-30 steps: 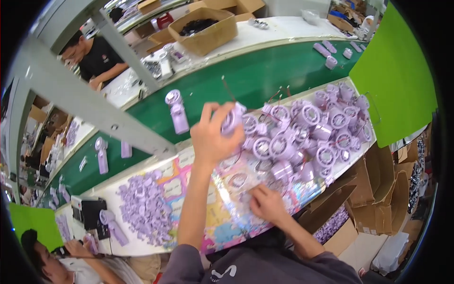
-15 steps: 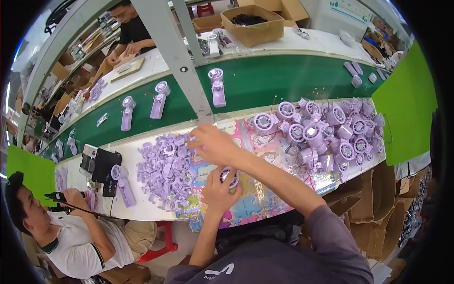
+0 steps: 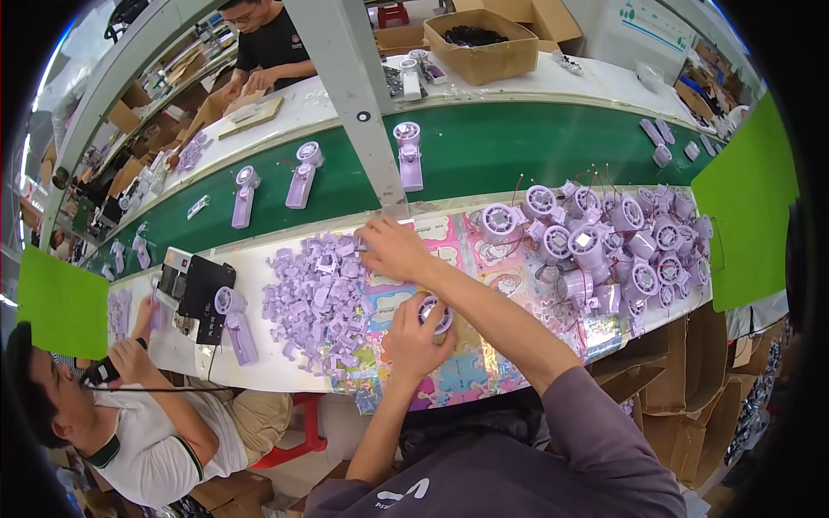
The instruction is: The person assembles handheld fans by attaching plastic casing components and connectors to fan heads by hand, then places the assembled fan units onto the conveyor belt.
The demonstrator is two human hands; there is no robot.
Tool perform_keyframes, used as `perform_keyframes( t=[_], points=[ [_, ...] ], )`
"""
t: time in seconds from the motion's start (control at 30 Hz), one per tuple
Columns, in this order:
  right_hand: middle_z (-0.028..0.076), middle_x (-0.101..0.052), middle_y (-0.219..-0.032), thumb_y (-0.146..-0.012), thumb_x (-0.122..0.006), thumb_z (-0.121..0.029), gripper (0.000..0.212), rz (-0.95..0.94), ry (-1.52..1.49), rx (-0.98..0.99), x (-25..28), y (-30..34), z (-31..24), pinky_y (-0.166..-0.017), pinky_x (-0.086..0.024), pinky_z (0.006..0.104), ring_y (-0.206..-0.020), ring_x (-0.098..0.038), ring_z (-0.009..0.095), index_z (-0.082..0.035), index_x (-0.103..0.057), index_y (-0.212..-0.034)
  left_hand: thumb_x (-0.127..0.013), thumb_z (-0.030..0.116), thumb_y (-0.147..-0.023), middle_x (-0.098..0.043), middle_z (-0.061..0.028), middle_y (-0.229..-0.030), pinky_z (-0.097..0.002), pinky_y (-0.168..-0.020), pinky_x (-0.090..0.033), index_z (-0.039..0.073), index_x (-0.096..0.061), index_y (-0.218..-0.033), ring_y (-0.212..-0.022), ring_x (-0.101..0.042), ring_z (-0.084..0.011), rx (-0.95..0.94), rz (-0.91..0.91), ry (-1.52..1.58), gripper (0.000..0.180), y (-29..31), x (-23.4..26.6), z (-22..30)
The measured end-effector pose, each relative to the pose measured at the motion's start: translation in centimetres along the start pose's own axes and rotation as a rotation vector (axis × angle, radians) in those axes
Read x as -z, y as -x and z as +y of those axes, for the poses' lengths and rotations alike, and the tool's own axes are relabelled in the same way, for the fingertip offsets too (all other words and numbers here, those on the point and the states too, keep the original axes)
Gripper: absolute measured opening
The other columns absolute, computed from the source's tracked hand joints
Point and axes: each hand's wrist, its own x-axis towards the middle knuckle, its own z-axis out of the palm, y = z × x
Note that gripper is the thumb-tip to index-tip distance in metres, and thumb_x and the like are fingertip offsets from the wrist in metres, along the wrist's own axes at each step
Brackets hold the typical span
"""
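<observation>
My left hand (image 3: 414, 344) is closed around a lilac round fan head (image 3: 435, 314), its ring-shaped opening facing up, just above the colourful mat. My right hand (image 3: 394, 249) reaches across in front of it to the right edge of a heap of small lilac plastic pieces (image 3: 313, 298). Its fingers are stretched out and a little apart, with the tips touching or just over the outer pieces. No piece shows clearly between them.
Many lilac fan heads with thin wires (image 3: 596, 250) are piled at the right. Beyond the table, a green conveyor belt (image 3: 484, 142) carries handheld fans. A black device (image 3: 203, 302) and a fan (image 3: 237, 326) stand left, near a seated co-worker (image 3: 155, 423). A grey post (image 3: 350, 104) rises ahead.
My right hand has settled at the heap's right edge, its fingers straighter. The left still holds the fan head. The view has shifted slightly, and the seated co-worker's one hand has moved farther out.
</observation>
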Motion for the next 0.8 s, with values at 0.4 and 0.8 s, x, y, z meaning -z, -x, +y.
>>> perform_keyframes(
  t=[0.4,0.8],
  points=[
    [0.015,-0.056,-0.109,-0.083,-0.076,-0.015,0.026,0.102,-0.083,-0.059,7.6,2.6,-1.4,-0.082,-0.055,0.0414,-0.1,-0.062,0.032,-0.003,-0.067,-0.104,-0.081,0.02,-0.073,-0.06,-0.0174,-0.115,-0.0437,-0.082,-0.053,0.005,-0.065,-0.125,-0.097,-0.062,-0.0349,0.04,0.03,-0.032,0.056,0.1,-0.4,0.4],
    [0.028,-0.061,-0.126,-0.101,-0.055,-0.014,0.035,0.057,-0.274,-0.358,8.0,14.3,-1.2,-0.097,-0.051,0.043,-0.113,-0.062,0.044,0.009,-0.059,-0.127,-0.091,0.017,-0.065,-0.062,-0.0201,-0.113,-0.045,-0.084,-0.053,0.002,-0.056,-0.123,-0.101,-0.063,-0.0388,0.05,0.045,-0.001,0.069,0.5,-0.4,0.0]
  ],
)
